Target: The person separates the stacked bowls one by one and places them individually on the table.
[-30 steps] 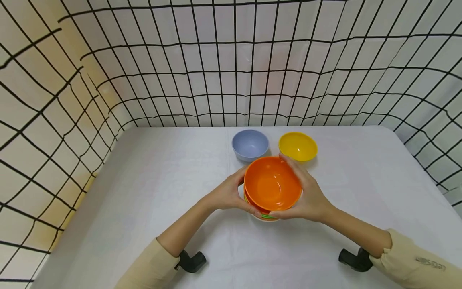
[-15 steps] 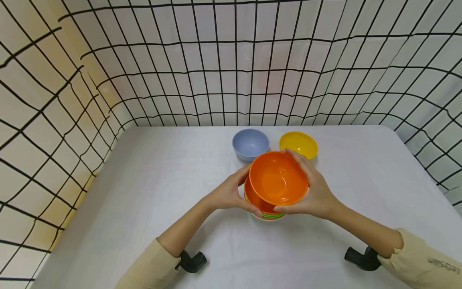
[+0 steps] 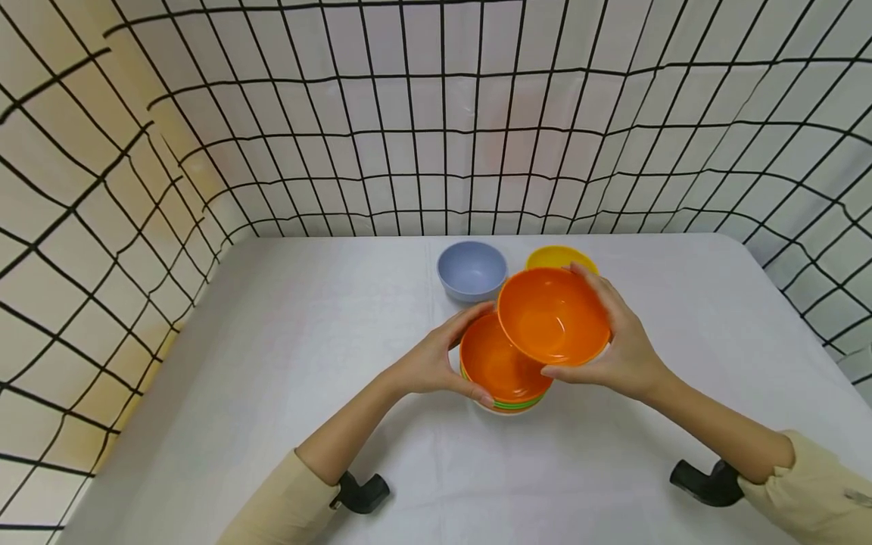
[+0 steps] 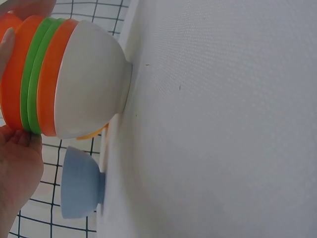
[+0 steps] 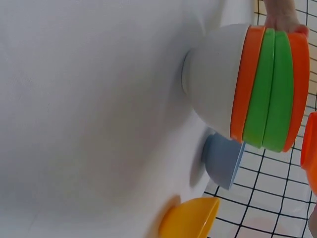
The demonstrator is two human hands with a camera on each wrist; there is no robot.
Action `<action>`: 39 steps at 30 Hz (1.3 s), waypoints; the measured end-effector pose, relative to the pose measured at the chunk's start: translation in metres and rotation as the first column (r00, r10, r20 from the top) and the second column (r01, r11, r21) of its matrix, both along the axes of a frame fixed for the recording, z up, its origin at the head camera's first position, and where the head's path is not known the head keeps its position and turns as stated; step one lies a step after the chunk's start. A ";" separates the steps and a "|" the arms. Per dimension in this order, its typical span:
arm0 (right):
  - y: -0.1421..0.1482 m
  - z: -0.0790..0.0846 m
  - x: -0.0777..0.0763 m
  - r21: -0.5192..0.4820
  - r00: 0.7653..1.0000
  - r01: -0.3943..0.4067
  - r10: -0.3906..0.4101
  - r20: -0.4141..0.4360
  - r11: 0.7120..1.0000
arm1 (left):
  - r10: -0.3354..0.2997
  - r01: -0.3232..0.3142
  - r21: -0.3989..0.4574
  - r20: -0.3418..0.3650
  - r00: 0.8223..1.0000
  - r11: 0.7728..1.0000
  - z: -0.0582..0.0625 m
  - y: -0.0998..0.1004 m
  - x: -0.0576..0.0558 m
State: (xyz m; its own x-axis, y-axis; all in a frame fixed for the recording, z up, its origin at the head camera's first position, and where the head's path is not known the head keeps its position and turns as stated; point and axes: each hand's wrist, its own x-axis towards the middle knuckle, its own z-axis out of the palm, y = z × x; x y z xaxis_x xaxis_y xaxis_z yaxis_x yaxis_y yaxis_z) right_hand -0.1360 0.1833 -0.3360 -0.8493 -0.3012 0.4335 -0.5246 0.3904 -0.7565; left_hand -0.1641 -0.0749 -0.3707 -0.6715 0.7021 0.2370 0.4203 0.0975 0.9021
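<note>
Head view: on the white table (image 3: 306, 325) I see a bowl stack (image 3: 500, 363), an orange bowl (image 3: 555, 318) apart above its right side, the left hand (image 3: 436, 363) curled round the stack, the right hand (image 3: 625, 350) pinching that bowl. Step looks like unstacking; next, I'd say, calls for lowering it level near the yellow bowl (image 3: 559, 256).

No legible text, number or sign noted; dark marking (image 3: 859, 498) on the beige right sleeve (image 3: 811, 481), cut off at the frame edge, unreadable.

Beige sleeves (image 3: 286, 503), black bent-tube attachments (image 3: 364, 493), dark right-sleeve marking (image 3: 858, 498)
</note>
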 end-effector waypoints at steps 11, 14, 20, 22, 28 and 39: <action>0.016 0.006 -0.005 0.022 0.996 0.081 -0.081 -0.029 0.996 | 0.032 -0.032 -0.029 -0.001 0.999 0.999 -0.021 -0.001 -0.011; 0.020 0.006 -0.006 0.013 0.994 0.105 -0.104 -0.009 0.994 | 0.033 -0.033 -0.037 0.001 0.999 0.999 -0.021 -0.001 -0.012; 0.028 0.006 -0.009 0.015 0.991 0.136 -0.136 0.002 0.991 | 0.035 -0.035 -0.044 0.009 0.999 0.998 -0.022 -0.002 -0.012; 0.031 0.004 -0.010 0.019 0.989 0.145 -0.145 0.002 0.989 | 0.039 -0.038 -0.045 0.017 0.999 0.998 -0.023 -0.002 -0.012; 0.044 0.001 -0.013 0.046 0.978 0.207 -0.208 0.013 0.977 | 0.040 -0.038 -0.043 0.030 0.999 0.998 -0.023 -0.001 -0.012; 0.070 -0.006 -0.023 0.098 0.940 0.332 -0.337 0.050 0.938 | 0.033 -0.031 -0.042 0.050 0.998 0.999 -0.023 0.000 -0.011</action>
State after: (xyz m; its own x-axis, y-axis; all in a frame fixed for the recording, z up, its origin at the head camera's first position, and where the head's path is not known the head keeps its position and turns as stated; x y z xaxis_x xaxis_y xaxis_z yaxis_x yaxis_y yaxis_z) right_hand -0.1586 0.2535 -0.3422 -0.9330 -0.0286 0.3587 -0.3030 0.6000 -0.7404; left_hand -0.1750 -0.0748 -0.3935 -0.7041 0.6886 0.1736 0.3702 0.1472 0.9172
